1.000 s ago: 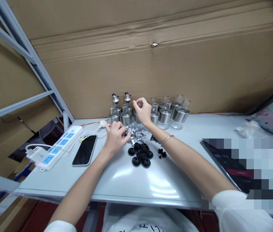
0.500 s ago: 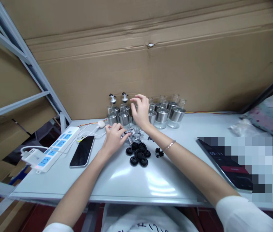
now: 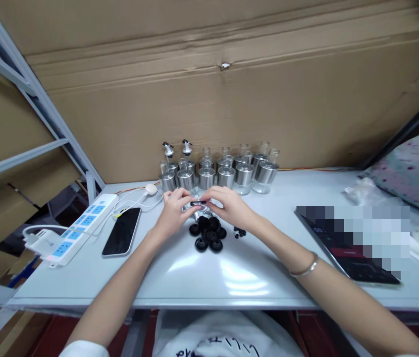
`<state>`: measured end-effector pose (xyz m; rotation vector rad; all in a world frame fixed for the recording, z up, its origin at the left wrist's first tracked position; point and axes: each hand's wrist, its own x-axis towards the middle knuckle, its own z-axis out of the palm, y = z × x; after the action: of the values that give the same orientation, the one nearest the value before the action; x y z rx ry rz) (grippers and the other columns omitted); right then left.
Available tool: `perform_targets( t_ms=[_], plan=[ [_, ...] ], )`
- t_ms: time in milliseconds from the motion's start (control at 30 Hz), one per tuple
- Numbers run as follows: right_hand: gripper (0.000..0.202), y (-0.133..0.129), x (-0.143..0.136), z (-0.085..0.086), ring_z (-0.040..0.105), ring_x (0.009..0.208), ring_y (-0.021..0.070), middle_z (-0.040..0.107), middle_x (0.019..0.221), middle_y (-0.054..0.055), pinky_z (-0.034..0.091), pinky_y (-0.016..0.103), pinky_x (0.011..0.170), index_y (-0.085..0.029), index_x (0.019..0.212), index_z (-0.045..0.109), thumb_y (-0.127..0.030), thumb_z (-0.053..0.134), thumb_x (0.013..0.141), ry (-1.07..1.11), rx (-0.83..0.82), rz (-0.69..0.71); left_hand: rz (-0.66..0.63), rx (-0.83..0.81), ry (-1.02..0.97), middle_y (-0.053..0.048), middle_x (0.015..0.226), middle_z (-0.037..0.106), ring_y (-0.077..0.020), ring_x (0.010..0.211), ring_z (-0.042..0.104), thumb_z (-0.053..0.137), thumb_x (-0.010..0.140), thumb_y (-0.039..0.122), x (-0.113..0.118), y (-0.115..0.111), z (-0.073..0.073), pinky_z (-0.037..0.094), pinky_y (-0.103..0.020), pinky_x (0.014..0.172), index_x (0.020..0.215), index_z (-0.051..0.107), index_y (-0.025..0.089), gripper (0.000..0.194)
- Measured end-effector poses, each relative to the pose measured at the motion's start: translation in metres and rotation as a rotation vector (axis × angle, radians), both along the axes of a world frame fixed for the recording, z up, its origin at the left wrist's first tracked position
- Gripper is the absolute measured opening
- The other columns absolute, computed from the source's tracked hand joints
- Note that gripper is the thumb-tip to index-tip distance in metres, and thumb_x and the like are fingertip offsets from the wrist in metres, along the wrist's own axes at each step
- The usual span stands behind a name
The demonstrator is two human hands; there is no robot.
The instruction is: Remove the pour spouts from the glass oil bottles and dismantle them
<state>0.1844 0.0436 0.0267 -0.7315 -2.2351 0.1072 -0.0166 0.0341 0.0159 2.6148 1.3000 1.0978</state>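
Note:
My left hand and my right hand meet above the middle of the table. Their fingertips pinch a small black-and-silver part between them; its exact shape is too small to make out. Beneath the fingers lie silver pieces, mostly covered by the hands. Just in front is a heap of round black stoppers, with tiny black pieces to its right. Behind the hands stand two rows of glass bottles with metal bands. Two at the back left carry silver pourers with black levers.
A power strip with white cables and a phone lie on the left of the table. To the right are a dark tablet-like screen, partly blurred out, and a clear plastic bag. A cardboard wall closes off the back.
My right hand has come down from in front of the bottles to meet my left hand, and now pinches the small part with it. The view has shifted slightly.

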Motion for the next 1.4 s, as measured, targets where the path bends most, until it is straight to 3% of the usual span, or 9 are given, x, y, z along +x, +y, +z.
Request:
perform_targets(
  t_ms=[100, 267, 433, 600, 767, 967, 1167, 1267, 1400],
  plan=[
    [0.012, -0.005, 0.003, -0.008, 0.065, 0.080, 0.0171, 0.070, 0.087, 0.005, 0.046, 0.030, 0.072, -0.018, 0.092, 0.065, -0.018, 0.053, 0.089, 0.058, 0.063, -0.021, -0.099, -0.148, -0.245, -0.003, 0.087, 0.056, -0.0175, 0.086, 0.053, 0.062, 0.083, 0.039, 0.005, 0.000, 0.000, 0.037, -0.034, 0.082, 0.086, 0.070, 0.020, 0.020],
    [0.017, -0.009, 0.004, -0.013, 0.067, 0.078, 0.0153, 0.073, 0.088, 0.006, 0.048, 0.027, 0.071, -0.016, 0.102, 0.064, -0.020, 0.051, 0.092, 0.089, 0.151, -0.006, -0.245, -0.572, -0.649, -0.001, 0.077, 0.053, -0.0126, 0.071, 0.052, 0.065, 0.076, 0.049, 0.019, -0.006, 0.001, 0.042, -0.025, 0.068, 0.075, 0.063, 0.015, 0.034],
    [0.023, -0.011, 0.003, -0.011, 0.066, 0.083, 0.0166, 0.072, 0.095, 0.008, 0.047, 0.029, 0.071, -0.015, 0.111, 0.061, -0.019, 0.049, 0.092, 0.082, 0.244, -0.023, -0.350, -0.765, -0.786, 0.000, 0.078, 0.057, -0.0118, 0.071, 0.055, 0.066, 0.074, 0.054, 0.025, -0.013, 0.004, 0.046, -0.024, 0.068, 0.089, 0.060, 0.016, 0.042],
    [0.024, -0.013, 0.004, -0.010, 0.066, 0.086, 0.0171, 0.071, 0.099, 0.010, 0.048, 0.029, 0.071, -0.015, 0.110, 0.062, -0.018, 0.048, 0.091, 0.081, 0.290, -0.017, -0.445, -1.016, -0.858, 0.001, 0.075, 0.058, -0.0113, 0.064, 0.059, 0.068, 0.073, 0.053, 0.023, -0.011, 0.001, 0.050, -0.025, 0.059, 0.093, 0.055, 0.017, 0.044],
    [0.027, -0.014, 0.005, -0.008, 0.066, 0.087, 0.0180, 0.071, 0.101, 0.011, 0.050, 0.030, 0.070, -0.015, 0.111, 0.062, -0.021, 0.051, 0.087, 0.081, 0.282, 0.003, -0.480, -1.071, -0.903, 0.001, 0.070, 0.057, -0.0089, 0.058, 0.055, 0.072, 0.070, 0.051, 0.021, -0.010, 0.002, 0.047, -0.023, 0.055, 0.089, 0.058, 0.015, 0.043],
    [0.037, -0.015, 0.007, -0.008, 0.065, 0.090, 0.0194, 0.069, 0.104, 0.011, 0.051, 0.033, 0.076, -0.016, 0.114, 0.060, -0.025, 0.052, 0.079, 0.071, 0.182, 0.057, -0.491, -1.141, -0.754, 0.001, 0.064, 0.057, -0.0093, 0.054, 0.055, 0.069, 0.071, 0.054, 0.015, -0.009, 0.001, 0.042, -0.023, 0.055, 0.075, 0.059, 0.013, 0.042],
    [0.025, -0.018, 0.005, -0.003, 0.062, 0.075, 0.0161, 0.068, 0.083, 0.006, 0.047, 0.029, 0.069, -0.016, 0.099, 0.061, -0.029, 0.055, 0.079, 0.061, 0.141, 0.075, -0.485, -1.138, -0.687, 0.000, 0.070, 0.056, -0.0098, 0.059, 0.054, 0.063, 0.075, 0.057, 0.016, -0.011, 0.000, 0.040, -0.023, 0.057, 0.077, 0.057, 0.014, 0.043],
    [0.019, -0.016, 0.005, -0.003, 0.059, 0.067, 0.0144, 0.065, 0.073, 0.003, 0.043, 0.026, 0.065, -0.016, 0.090, 0.060, -0.032, 0.058, 0.081, 0.063, 0.206, 0.020, -0.498, -1.078, -0.625, 0.001, 0.076, 0.054, -0.0088, 0.062, 0.050, 0.065, 0.071, 0.060, 0.018, -0.015, 0.005, 0.037, -0.022, 0.057, 0.081, 0.055, 0.015, 0.047],
    [0.025, -0.011, 0.008, -0.007, 0.054, 0.061, 0.0138, 0.061, 0.065, 0.002, 0.039, 0.027, 0.065, -0.016, 0.083, 0.058, -0.040, 0.053, 0.088, 0.010, 0.372, -0.065, -0.502, -1.012, -0.495, 0.005, 0.062, 0.044, -0.0068, 0.055, 0.040, 0.065, 0.074, 0.054, 0.020, -0.021, 0.014, 0.030, -0.021, 0.053, 0.076, 0.049, 0.016, 0.042]
  ],
)
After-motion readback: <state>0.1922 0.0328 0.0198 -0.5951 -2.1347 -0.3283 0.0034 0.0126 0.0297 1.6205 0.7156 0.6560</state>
